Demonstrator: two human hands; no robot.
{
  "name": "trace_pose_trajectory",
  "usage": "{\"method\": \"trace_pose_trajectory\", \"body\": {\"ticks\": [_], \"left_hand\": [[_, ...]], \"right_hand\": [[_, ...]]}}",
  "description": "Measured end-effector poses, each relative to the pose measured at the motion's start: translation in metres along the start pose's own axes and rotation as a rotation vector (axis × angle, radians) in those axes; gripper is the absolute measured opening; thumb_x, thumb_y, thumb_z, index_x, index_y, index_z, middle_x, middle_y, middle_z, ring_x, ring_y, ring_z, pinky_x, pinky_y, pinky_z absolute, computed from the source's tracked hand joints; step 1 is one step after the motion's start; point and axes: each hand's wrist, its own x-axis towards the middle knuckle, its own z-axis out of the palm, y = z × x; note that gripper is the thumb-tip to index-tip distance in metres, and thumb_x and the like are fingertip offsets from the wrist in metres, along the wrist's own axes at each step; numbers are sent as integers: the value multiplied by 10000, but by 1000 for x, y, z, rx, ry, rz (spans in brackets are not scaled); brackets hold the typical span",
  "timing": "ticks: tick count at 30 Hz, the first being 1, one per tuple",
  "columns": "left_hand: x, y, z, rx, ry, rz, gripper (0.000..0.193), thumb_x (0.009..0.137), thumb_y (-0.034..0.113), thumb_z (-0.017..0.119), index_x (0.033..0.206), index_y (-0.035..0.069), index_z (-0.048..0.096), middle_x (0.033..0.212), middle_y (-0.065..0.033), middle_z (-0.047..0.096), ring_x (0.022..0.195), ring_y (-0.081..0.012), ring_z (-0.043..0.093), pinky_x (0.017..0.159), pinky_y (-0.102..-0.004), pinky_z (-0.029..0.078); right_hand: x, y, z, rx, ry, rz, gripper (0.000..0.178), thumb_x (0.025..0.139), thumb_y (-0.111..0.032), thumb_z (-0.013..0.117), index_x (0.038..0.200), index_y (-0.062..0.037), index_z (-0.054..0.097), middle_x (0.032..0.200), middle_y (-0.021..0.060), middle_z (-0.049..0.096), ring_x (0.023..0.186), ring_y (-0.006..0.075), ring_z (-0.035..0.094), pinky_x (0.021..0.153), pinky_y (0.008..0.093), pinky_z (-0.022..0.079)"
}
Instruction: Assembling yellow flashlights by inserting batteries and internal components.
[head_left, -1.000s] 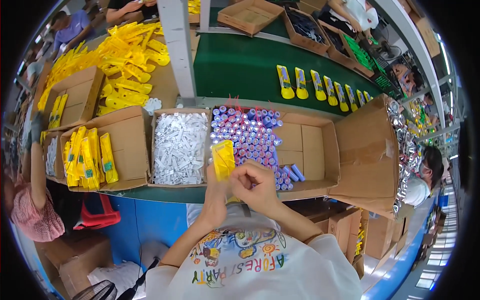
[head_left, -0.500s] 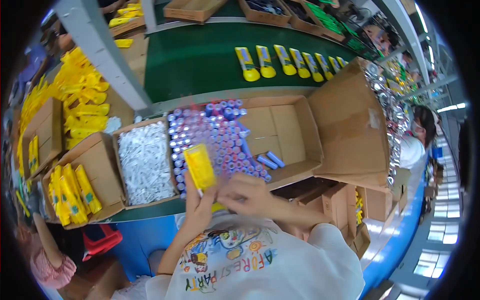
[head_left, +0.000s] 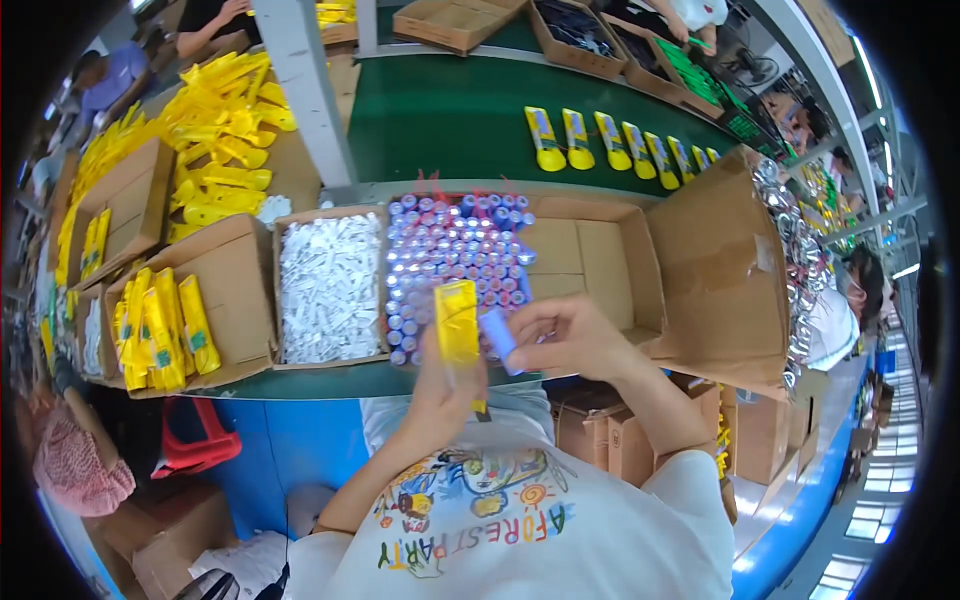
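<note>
My left hand (head_left: 448, 385) is closed round a long yellow plastic housing (head_left: 457, 320), held upright in front of my chest. Between the fingertips of my right hand (head_left: 572, 335) is a purple cylindrical battery (head_left: 498, 340), tilted, right beside the housing. Whether battery and housing touch, I cannot tell. Just beyond both hands, many upright purple batteries (head_left: 440, 245) with thin red wires fill the left part of a cardboard box (head_left: 650, 265). My hands hide the near edge of that group.
Left of the batteries is a box of small white pieces (head_left: 330, 290), then a carton (head_left: 240, 290) holding yellow housings. A tall carton flap (head_left: 710, 260) rises at right. Several yellow units (head_left: 578, 140) line the green belt (head_left: 430, 110). A grey post (head_left: 305, 90) stands far left. Other people work nearby.
My right hand has moved away from the yellow housing and now holds a battery. The housing is more upright. The whole scene has shifted right in view.
</note>
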Motion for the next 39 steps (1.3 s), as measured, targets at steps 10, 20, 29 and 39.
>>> {"method": "trace_pose_trajectory", "body": {"ticks": [10, 20, 29, 39], "left_hand": [[-9, 8, -30, 134, 180, -13, 579, 850, -42, 427, 1377, 38, 200, 1091, -138, 453, 812, -167, 565, 664, -292, 504], [-42, 4, -86, -399, 647, 107, 461, 927, 28, 396, 1343, 182, 270, 991, -91, 492, 742, -172, 512, 706, -370, 490], [-45, 9, -75, -487, 550, 73, 584, 849, -2, 413, 1379, 180, 249, 993, -121, 510, 738, -208, 548, 696, -400, 514], [-40, 9, -70, -500, 302, -94, 430, 970, 240, 377, 1371, 147, 252, 962, -143, 535, 710, -223, 584, 668, -383, 520]], "right_hand": [[69, 4, 54, -59, -166, 107, 236, 758, -102, 810, 870, -11, 622, 752, 54, 668, 696, 118, 662, 596, 239, 546], [202, 12, 101, -1442, -382, -706, 42, 641, -119, 667, 659, -118, 704, 714, 106, 660, 745, 283, 645, 599, 405, 530], [193, 3, 87, -1096, -371, -651, 83, 703, -132, 693, 773, -89, 689, 814, 57, 657, 754, 230, 643, 642, 351, 518], [153, -14, 98, -8, -242, -70, 109, 845, -65, 704, 925, 8, 694, 893, 56, 698, 760, 66, 635, 666, 209, 513]]}}
